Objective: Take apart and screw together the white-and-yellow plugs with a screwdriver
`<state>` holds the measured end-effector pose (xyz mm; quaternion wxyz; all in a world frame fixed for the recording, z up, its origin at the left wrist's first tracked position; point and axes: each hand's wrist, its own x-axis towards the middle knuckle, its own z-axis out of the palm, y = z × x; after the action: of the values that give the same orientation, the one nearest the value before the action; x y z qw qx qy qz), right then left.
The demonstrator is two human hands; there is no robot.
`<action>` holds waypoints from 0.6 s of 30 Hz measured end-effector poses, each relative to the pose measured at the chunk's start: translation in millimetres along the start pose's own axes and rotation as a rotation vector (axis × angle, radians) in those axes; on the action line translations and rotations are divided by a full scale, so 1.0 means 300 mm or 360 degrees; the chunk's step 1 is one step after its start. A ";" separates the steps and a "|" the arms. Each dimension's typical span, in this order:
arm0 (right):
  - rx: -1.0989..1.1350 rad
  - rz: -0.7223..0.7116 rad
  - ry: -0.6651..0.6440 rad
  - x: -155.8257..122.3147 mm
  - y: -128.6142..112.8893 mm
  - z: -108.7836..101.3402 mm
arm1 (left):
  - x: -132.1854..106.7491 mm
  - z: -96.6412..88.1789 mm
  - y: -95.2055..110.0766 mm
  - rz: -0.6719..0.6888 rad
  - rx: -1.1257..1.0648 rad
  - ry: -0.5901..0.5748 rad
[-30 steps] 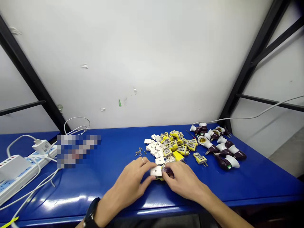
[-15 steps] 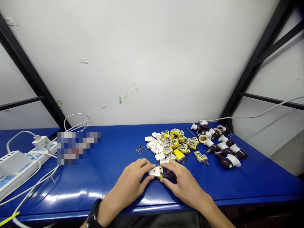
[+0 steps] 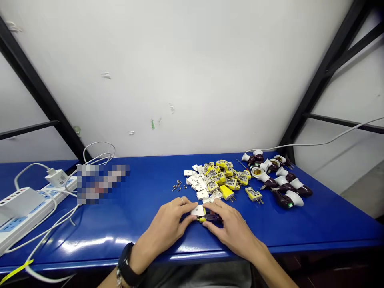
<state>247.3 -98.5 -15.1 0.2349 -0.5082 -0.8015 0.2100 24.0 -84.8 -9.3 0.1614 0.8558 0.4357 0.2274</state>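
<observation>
Near the front of the table my left hand (image 3: 171, 219) is closed, thumb and fingers pinching a small white plug cover (image 3: 197, 210). The cover lies over a yellow plug body (image 3: 202, 219), most of which is hidden beneath it and behind my fingers. From the other side my right hand (image 3: 229, 222) grips the yellow plug body between thumb and fingertips. A dark, shiny handle-like piece (image 3: 212, 217) shows under the right fingers; its kind cannot be made out. Just beyond the hands is a heap of white plug covers (image 3: 201, 184) and open yellow plug bodies (image 3: 220, 178).
Small screws (image 3: 177, 186) lie left of the heap. Dark lamp holders with white collars (image 3: 283, 186) cluster at the right. On the left are a white power strip (image 3: 39, 214), cables and a blurred patch (image 3: 99, 184). A white wall (image 3: 192, 80) stands behind the blue table (image 3: 144, 176).
The white cover has shifted slightly right and turned, now lying further over the yellow plug body. Both hands stay closed about the pieces. The view has shifted slightly.
</observation>
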 end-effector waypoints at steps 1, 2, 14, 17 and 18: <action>-0.0003 -0.0004 -0.0008 -0.001 -0.002 -0.001 | 0.001 -0.001 0.001 -0.0011 -0.0024 -0.0008; -0.0008 -0.0006 -0.0012 -0.002 -0.003 -0.002 | 0.003 -0.002 0.002 -0.0023 -0.0047 -0.0018; -0.0041 -0.0024 -0.0049 -0.002 -0.006 -0.009 | 0.014 -0.003 -0.009 0.0061 0.0091 -0.0132; -0.0040 -0.0071 -0.0046 0.000 0.002 -0.006 | 0.032 -0.015 -0.009 0.0075 0.0186 -0.0193; -0.0039 -0.0080 -0.0042 0.001 0.003 -0.005 | 0.041 -0.020 -0.007 0.0068 0.0191 -0.0219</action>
<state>248.9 -97.8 -14.4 0.2233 -0.4880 -0.8195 0.2007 25.8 -73.0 -2.3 0.1345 0.8867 0.4180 0.1449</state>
